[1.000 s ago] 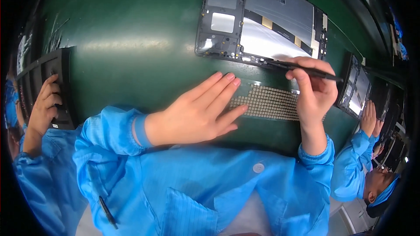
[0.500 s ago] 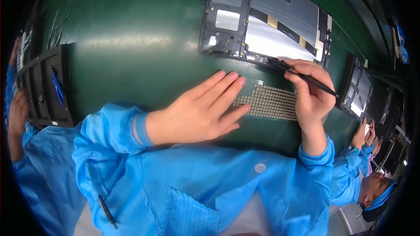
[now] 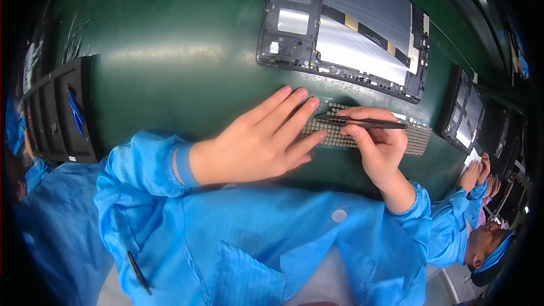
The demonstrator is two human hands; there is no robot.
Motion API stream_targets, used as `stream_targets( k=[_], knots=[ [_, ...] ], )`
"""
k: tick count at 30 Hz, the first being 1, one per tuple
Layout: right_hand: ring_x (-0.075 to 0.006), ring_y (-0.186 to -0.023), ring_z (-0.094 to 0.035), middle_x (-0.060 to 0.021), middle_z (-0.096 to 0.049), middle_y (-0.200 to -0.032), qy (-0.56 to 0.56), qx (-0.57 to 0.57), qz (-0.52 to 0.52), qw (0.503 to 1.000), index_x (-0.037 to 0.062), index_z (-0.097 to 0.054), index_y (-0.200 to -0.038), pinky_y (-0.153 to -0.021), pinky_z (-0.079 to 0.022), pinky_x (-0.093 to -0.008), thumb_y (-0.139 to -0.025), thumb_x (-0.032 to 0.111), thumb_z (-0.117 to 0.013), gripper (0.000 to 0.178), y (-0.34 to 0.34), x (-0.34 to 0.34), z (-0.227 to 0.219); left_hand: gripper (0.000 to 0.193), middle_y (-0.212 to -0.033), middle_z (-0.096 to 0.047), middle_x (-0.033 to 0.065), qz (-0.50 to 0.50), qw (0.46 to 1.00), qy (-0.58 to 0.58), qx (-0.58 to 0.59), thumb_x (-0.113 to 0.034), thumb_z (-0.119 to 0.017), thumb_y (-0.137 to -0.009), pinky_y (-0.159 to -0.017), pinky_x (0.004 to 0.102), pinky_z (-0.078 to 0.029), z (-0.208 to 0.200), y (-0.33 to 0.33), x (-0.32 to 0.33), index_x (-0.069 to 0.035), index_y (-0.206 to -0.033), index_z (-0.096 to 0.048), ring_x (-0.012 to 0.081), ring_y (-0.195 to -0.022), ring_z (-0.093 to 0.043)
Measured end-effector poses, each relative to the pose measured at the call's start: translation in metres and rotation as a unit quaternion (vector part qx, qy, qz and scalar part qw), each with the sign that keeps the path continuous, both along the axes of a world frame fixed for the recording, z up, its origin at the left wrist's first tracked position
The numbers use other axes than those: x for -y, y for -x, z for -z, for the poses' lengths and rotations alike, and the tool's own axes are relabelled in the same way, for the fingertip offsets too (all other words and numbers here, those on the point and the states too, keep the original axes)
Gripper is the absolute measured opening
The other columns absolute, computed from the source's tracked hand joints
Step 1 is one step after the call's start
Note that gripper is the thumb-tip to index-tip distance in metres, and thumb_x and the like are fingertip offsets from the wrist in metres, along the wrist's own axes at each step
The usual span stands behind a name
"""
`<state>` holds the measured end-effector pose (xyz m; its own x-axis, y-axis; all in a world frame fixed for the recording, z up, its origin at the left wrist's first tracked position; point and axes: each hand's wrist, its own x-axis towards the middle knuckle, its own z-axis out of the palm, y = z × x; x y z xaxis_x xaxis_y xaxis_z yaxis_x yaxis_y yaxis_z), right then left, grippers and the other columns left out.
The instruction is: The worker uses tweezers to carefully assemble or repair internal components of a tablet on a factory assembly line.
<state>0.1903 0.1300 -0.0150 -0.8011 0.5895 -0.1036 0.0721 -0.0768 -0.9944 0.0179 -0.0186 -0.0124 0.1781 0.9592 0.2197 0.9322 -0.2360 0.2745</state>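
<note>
My right hand (image 3: 381,144) pinches a pair of black tweezers (image 3: 371,122), whose tips point left over a sheet of small square pads (image 3: 418,139) on the green table. Fingers stretched out, my left hand (image 3: 258,136) lies flat, its fingertips at the left end of that sheet. Part of the sheet is hidden under my right hand. Beyond both hands lies an opened tablet housing (image 3: 362,51), with silver and grey panels and a dark strip with gold patches across them. Whether the tweezer tips grip a pad is too small to tell.
A black compartment tray (image 3: 59,113) with a blue tool (image 3: 75,112) in it stands at the left. At the right lies another opened tablet housing (image 3: 462,110), near a co-worker's hands (image 3: 475,173). Thin strips (image 3: 72,39) lie at the far left of the green table (image 3: 170,34).
My right hand has moved the tweezers from the tablet housing's near edge down and left onto the pad sheet. My left hand stays almost still. The housing has shifted slightly.
</note>
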Motion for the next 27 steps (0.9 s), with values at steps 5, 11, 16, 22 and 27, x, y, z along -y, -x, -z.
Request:
stream_targets(
  k=[5, 11, 16, 22, 27],
  knots=[
    [-0.0214, -0.084, -0.067, -0.0153, -0.067, -0.092, -0.195, 0.007, -0.045, 0.980, -0.0051, -0.060, -0.097, -0.072, -0.055, -0.0287, -0.077, -0.004, -0.071, 0.023, 0.001, -0.003, 0.001, 0.046, -0.127, -0.052, 0.0193, 0.002, 1.000, -0.001, 0.002, -0.038, -0.066, -0.076, -0.102, 0.0455, -0.040, -0.001, -0.001, -0.001, -0.018, -0.117, -0.063, 0.0354, -0.117, -0.052],
    [-0.0227, -0.084, -0.066, -0.0179, -0.066, -0.093, -0.151, -0.073, -0.004, 0.986, -0.0046, -0.060, -0.094, -0.071, -0.054, -0.0294, -0.080, -0.007, -0.065, 0.015, -0.001, -0.018, -0.007, 0.045, -0.128, -0.051, 0.0202, 0.004, 1.000, 0.014, 0.006, -0.036, -0.067, -0.076, -0.103, 0.0460, -0.039, -0.003, 0.000, -0.002, -0.018, -0.117, -0.063, 0.0361, -0.119, -0.051],
    [-0.0154, -0.075, -0.061, -0.0198, -0.064, -0.097, -0.178, -0.076, 0.093, 0.977, -0.0039, -0.052, -0.101, -0.070, -0.052, -0.0247, -0.087, -0.005, -0.056, 0.015, -0.019, -0.084, -0.010, 0.046, -0.131, -0.049, 0.0205, 0.006, 1.000, 0.013, 0.006, -0.035, -0.068, -0.076, -0.104, 0.0465, -0.038, -0.003, -0.001, -0.003, -0.018, -0.118, -0.062, 0.0364, -0.121, -0.049],
    [-0.0154, -0.077, -0.062, -0.0195, -0.063, -0.098, -0.150, -0.071, 0.088, 0.982, -0.0040, -0.052, -0.101, -0.072, -0.052, -0.0254, -0.088, -0.005, -0.056, 0.014, -0.022, -0.084, -0.006, 0.049, -0.132, -0.049, 0.0205, 0.008, 1.000, 0.023, 0.002, -0.034, -0.069, -0.075, -0.104, 0.0466, -0.038, -0.005, 0.001, 0.000, -0.018, -0.120, -0.061, 0.0365, -0.121, -0.048],
    [-0.0157, -0.077, -0.062, -0.0191, -0.062, -0.098, -0.159, -0.073, 0.084, 0.981, -0.0042, -0.052, -0.101, -0.072, -0.052, -0.0257, -0.087, -0.005, -0.057, 0.014, -0.021, -0.085, -0.003, 0.048, -0.132, -0.048, 0.0204, 0.006, 1.000, 0.018, 0.006, -0.033, -0.069, -0.074, -0.104, 0.0466, -0.038, -0.004, 0.003, 0.001, -0.018, -0.120, -0.061, 0.0362, -0.122, -0.048]
  ],
)
